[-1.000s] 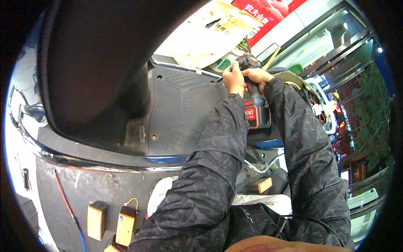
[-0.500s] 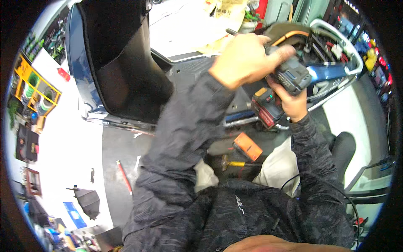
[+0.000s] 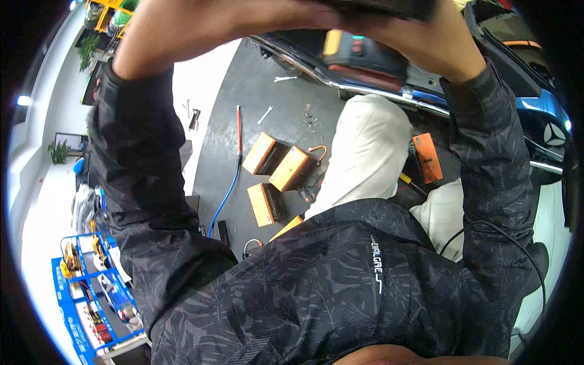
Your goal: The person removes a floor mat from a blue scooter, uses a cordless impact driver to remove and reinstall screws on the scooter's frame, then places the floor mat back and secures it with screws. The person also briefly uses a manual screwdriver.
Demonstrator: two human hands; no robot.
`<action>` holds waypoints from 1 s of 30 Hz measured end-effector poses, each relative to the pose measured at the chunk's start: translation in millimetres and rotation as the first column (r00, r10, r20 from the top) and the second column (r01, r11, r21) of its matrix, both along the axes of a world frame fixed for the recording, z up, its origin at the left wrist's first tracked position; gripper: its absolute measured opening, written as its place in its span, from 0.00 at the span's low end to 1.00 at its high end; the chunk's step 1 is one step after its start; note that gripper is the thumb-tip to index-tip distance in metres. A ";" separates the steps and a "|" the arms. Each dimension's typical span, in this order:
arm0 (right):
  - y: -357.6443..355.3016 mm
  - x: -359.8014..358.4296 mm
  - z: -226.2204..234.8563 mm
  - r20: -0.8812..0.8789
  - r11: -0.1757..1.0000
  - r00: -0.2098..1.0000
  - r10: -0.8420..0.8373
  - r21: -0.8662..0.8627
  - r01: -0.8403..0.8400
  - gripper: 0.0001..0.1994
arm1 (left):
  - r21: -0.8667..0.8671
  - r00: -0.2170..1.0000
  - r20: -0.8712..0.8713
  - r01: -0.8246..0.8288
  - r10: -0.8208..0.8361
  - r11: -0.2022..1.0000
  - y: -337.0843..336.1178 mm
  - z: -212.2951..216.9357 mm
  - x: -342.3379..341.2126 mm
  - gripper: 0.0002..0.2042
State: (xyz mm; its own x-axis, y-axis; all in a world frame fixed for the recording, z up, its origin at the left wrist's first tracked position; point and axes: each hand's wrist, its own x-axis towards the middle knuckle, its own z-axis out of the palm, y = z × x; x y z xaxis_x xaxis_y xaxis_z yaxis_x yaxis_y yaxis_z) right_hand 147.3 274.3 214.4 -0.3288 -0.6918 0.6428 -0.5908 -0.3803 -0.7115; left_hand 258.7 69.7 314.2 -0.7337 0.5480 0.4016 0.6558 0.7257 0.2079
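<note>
At the top edge, blurred by motion, both my hands meet at a dark cordless power tool (image 3: 365,58) with a yellow-and-red battery pack and small green lights. My right hand (image 3: 420,39) is closed round its handle. From the other side, my left hand (image 3: 243,21) reaches across to the tool's dark body and holds it, with the fingertips hidden. The upper frame edge cuts off the front of the tool. Behind it lies the blue car's chrome-edged door sill (image 3: 420,103).
On the dark mat (image 3: 213,146) lie several orange boxes (image 3: 261,152), a red-and-blue hose (image 3: 234,164), a wrench (image 3: 266,114) and scattered small parts (image 3: 311,121). Another orange box (image 3: 427,158) sits beside my knee. A blue rack (image 3: 91,286) stands at the left. A cable (image 3: 511,240) hangs by my right arm.
My hands and the tool have gone up to the top edge, closer to the camera. The view has swung left, bringing more of the mat and boxes into sight.
</note>
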 end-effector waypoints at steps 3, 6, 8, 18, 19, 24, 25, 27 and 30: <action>33.8 0.5 -11.2 -0.559 0.810 0.738 -0.377 0.186 0.556 0.21 | -0.086 0.925 -0.077 -0.378 0.372 0.922 -44.2 -38.0 36.6 0.34; 88.5 1.4 -57.8 -0.518 0.843 0.745 -0.420 0.080 0.532 0.21 | 0.012 0.847 -0.057 -0.528 0.528 0.849 -82.6 -93.8 66.2 0.32; 137.6 11.4 -87.4 -0.365 0.768 0.782 -0.506 0.221 0.601 0.16 | 0.040 0.736 0.072 -0.676 0.673 0.736 -114.5 -136.5 73.7 0.31; 208.9 46.2 -202.0 -0.187 0.589 0.798 -0.573 0.584 0.559 0.10 | -0.475 0.362 0.015 -0.818 0.932 0.326 -242.7 -436.6 -8.9 0.38; 213.3 50.6 -212.4 -0.201 0.514 0.797 -0.570 0.669 0.537 0.11 | -0.553 0.266 0.002 -0.803 0.964 0.223 -244.5 -460.1 -4.9 0.38; 233.7 69.2 -276.3 -0.073 0.295 0.829 -0.554 0.914 0.278 0.13 | -0.542 0.018 0.073 -0.838 0.997 0.055 -237.5 -532.1 23.2 0.39; 235.9 74.1 -292.1 -0.079 0.252 0.844 -0.530 0.936 0.246 0.13 | -0.520 -0.019 0.075 -0.854 0.997 0.023 -234.7 -538.1 30.9 0.39; 238.1 86.5 -326.9 -0.138 0.174 0.884 -0.447 0.956 0.237 0.15 | -0.462 -0.055 0.103 -0.887 0.993 -0.002 -229.7 -545.4 39.7 0.39; 232.2 101.5 -388.9 0.029 0.051 0.942 -0.335 0.999 -0.013 0.16 | -0.367 -0.074 0.131 -0.930 0.989 -0.021 -220.2 -550.5 47.9 0.39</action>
